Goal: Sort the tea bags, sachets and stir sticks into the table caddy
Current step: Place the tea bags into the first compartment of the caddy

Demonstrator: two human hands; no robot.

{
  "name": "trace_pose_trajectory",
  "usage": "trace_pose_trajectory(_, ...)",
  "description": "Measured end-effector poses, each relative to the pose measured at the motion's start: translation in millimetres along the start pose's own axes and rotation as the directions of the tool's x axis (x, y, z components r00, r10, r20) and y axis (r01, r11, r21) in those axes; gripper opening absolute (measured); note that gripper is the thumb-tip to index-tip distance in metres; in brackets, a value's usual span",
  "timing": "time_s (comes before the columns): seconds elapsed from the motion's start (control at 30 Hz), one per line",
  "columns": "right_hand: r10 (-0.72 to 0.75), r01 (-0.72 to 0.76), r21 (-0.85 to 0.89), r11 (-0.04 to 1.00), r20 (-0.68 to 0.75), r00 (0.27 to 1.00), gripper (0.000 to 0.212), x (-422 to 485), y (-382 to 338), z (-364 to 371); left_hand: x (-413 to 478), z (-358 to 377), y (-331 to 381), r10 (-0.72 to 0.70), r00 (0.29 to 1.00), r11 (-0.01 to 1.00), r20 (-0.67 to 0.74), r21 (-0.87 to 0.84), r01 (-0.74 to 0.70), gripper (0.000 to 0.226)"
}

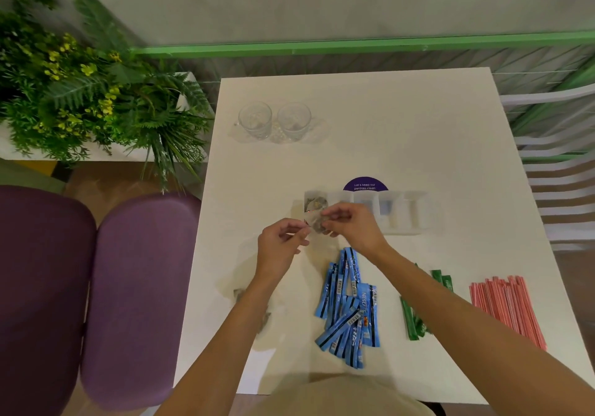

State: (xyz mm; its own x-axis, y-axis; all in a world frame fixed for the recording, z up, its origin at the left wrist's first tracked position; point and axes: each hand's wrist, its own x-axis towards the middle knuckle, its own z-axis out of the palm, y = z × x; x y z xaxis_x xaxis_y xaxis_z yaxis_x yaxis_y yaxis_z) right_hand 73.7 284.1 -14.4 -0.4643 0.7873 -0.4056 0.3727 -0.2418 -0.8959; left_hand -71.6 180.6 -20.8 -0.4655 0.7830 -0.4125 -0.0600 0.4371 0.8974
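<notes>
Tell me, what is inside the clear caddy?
Tea bags lie in the leftmost slot of the caddy; something blue shows in a slot further right. The right hand covers part of the second slot.

Left hand and right hand meet, fingertips pinching (forearms outstretched).

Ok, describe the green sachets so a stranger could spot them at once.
On the white square table, look at the row of supplies near the person. Between the heap of blue sachets and the bundle of pink stir sticks lie the slim green sachets, partly under the right forearm. They are the only green packets there.
</notes>
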Motion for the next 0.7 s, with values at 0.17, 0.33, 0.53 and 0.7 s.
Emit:
trace_pose_trajectory(0.17,-0.012,0.011,-0.029,1.0,-0.019,1.0,0.024,18.9,-5.3,2.7,15.9,1.7,9.1,0.211,0.978,0.941,-0.001,0.271,-0.203,0.03)
trace_pose_trajectory(0.33,-0.054,0.07,-0.181,0.981,0.091,0.994,0.026,17.7,-17.0,6.5,32.7,9.9,10.1,0.293,0.95,0.761,0.107,0.576,-0.299,0.025)
trace_pose_trajectory(0.53,-0.224,0.231,-0.467,0.853,0.071,0.972,0.023,18.0,-8.6,2.1,48.2,10.7,2.2,0.283,0.951,0.622,0.125,0.731,-0.282,0.024)
trace_pose_trajectory(0.7,-0.282,0.387,-0.634,0.669,0.266,0.922,0.027,16.4,4.9,10.3,45.6,4.6,3.4,0.309,0.94,0.707,0.143,0.626,-0.328,0.029)
